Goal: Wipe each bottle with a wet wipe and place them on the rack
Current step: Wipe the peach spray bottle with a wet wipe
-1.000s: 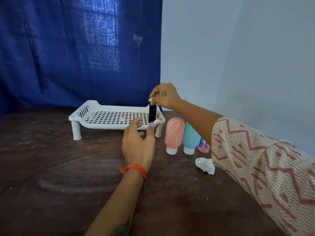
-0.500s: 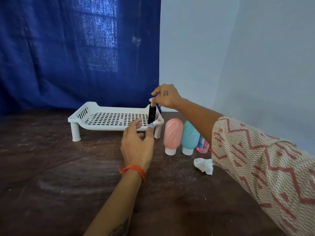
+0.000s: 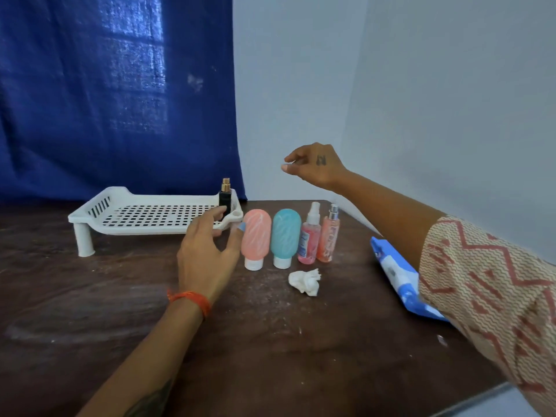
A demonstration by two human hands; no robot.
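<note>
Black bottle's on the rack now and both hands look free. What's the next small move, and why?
Probably lower the right hand onto the crumpled wipe. Both hands are empty, the black bottle already stands upright on the rack, and the pink bottle beside the left hand waits unwiped on the table.

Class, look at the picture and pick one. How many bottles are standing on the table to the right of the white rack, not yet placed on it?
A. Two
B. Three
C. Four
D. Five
C: the pink bottle, the teal bottle, the pink spray bottle and the orange spray bottle stand in a row on the table; only the black bottle is on the rack.
</note>
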